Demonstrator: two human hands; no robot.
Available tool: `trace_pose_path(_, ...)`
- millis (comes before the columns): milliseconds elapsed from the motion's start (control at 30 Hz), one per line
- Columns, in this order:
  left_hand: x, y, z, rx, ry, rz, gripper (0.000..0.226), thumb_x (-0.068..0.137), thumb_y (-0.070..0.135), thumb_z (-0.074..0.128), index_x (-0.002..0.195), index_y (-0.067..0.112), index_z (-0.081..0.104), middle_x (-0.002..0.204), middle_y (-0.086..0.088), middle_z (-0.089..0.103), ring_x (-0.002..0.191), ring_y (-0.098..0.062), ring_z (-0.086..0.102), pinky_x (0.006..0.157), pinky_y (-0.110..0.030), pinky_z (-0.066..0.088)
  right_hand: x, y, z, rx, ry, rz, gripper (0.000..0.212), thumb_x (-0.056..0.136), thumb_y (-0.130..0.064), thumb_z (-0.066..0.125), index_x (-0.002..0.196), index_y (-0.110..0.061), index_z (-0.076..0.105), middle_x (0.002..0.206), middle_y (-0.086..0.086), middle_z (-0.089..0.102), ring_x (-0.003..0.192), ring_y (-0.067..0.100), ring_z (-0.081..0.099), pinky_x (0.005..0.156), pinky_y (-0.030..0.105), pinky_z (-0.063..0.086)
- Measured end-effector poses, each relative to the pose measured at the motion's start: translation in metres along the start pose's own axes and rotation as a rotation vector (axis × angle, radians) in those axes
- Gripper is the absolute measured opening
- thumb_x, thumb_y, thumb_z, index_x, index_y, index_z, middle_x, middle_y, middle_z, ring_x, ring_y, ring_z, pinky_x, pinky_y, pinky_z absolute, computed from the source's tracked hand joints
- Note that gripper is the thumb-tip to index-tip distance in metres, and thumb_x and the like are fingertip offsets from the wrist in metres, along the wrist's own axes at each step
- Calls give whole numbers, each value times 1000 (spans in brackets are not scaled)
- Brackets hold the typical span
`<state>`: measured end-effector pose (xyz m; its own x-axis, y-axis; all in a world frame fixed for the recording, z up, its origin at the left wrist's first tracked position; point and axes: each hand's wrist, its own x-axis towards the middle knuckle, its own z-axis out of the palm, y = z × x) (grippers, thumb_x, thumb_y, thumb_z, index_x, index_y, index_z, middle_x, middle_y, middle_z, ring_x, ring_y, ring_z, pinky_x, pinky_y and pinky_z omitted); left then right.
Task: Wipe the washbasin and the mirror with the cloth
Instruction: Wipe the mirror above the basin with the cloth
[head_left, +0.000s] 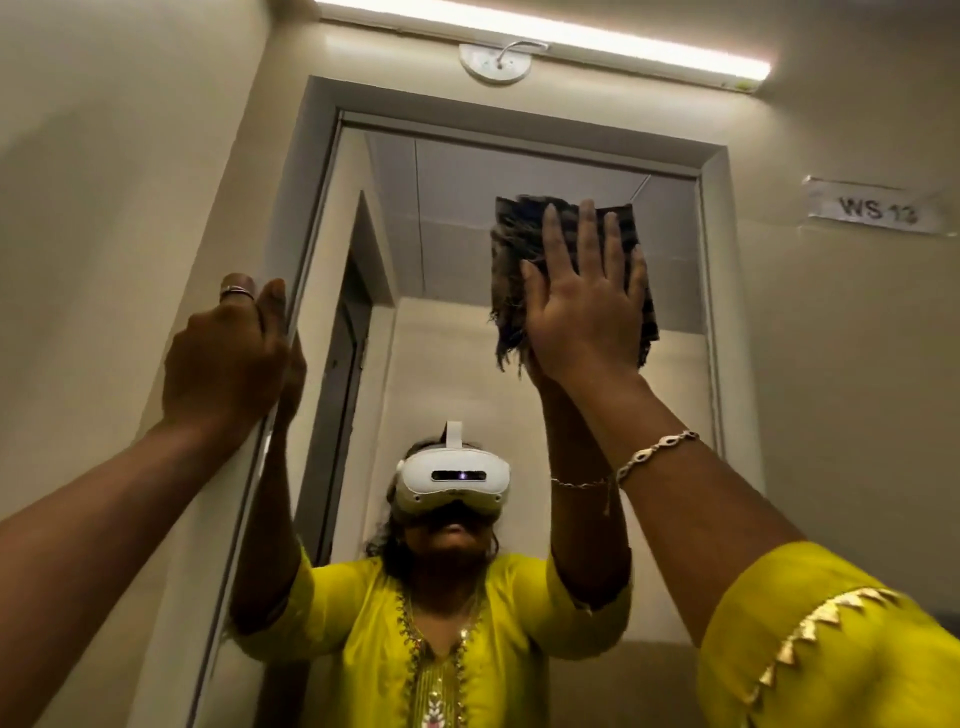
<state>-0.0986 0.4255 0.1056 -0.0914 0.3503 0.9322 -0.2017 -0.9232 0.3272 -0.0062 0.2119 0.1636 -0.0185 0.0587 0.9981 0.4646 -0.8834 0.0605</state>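
High on the mirror (519, 218), an open right hand (587, 306) presses the cloth (519, 249) flat against the glass.
Left hand (228, 348), curled round the frame (311, 156), apparently steadies the reach.

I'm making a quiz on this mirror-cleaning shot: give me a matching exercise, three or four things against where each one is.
Things:
1. cloth
2. left hand
3. tube light
4. paper label

Places:
A. on the wall right of the mirror
B. gripping the mirror's left frame edge
C. pressed flat on the glass under the right hand
D. above the mirror

Pairs: 1-C, 2-B, 3-D, 4-A
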Motion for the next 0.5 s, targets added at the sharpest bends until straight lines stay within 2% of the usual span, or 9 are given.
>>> trace_pose_path(100, -1, 0, 1, 6, 20, -24, 43, 98, 32, 28, 105, -7, 46, 56, 0, 34, 52, -22, 33, 62, -35, 28, -4, 33, -6, -40, -1, 60, 62, 90, -48, 11, 148, -26, 7, 158, 7, 3, 145, 28, -1, 115, 44, -4)
trace_pose_path(133, -2, 1, 0, 10, 26, -25, 44, 98, 32, 28, 105, -7, 46, 58, -5, 39, 53, -24, 35, 63, -36, 28, -5, 43, -8, -43, 5, 75, 63, 90, -48, 11, 148, -26, 8, 158, 8, 4, 145, 28, -1, 115, 44, -3)
trace_pose_path(200, -2, 3, -1, 25, 38, -19, 45, 98, 34, 28, 106, -7, 46, 71, -24, 51, 65, -39, 48, 64, -38, 31, -6, 58, -12, -51, 20, 101, 63, 90, -48, 12, 148, -26, 10, 157, 9, 7, 145, 28, 1, 115, 44, -2)
trace_pose_path(267, -3, 4, -2, 24, 39, -25, 46, 98, 34, 28, 108, -7, 46, 79, -32, 53, 72, -45, 53, 65, -41, 34, -7, 67, -14, -70, 31, 126, 63, 90, -48, 13, 148, -25, 12, 157, 9, 9, 145, 29, 3, 115, 44, -1)
trace_pose_path(333, -3, 4, -2, 11, 34, -27, 46, 98, 33, 28, 108, -8, 46, 68, -21, 47, 60, -33, 45, 62, -38, 33, -8, 69, -14, -72, 39, 162, 63, 89, -49, 12, 148, -26, 12, 157, 9, 9, 145, 28, 3, 115, 44, -1)
trace_pose_path(400, -3, 3, -1, -3, 18, -30, 45, 98, 32, 28, 107, -9, 45, 57, -4, 37, 49, -18, 33, 51, -30, 27, -9, 64, -13, -67, 48, 214, 65, 88, -49, 11, 148, -25, 11, 157, 10, 7, 145, 29, 1, 115, 45, -2)
trace_pose_path(500, -2, 3, -1, -2, -5, -29, 44, 98, 29, 28, 110, -10, 44, 54, 4, 30, 47, -9, 27, 42, -20, 22, -11, 45, -9, -42, 53, 303, 67, 87, -49, 10, 149, -23, 8, 157, 12, 4, 144, 31, -1, 115, 47, -4)
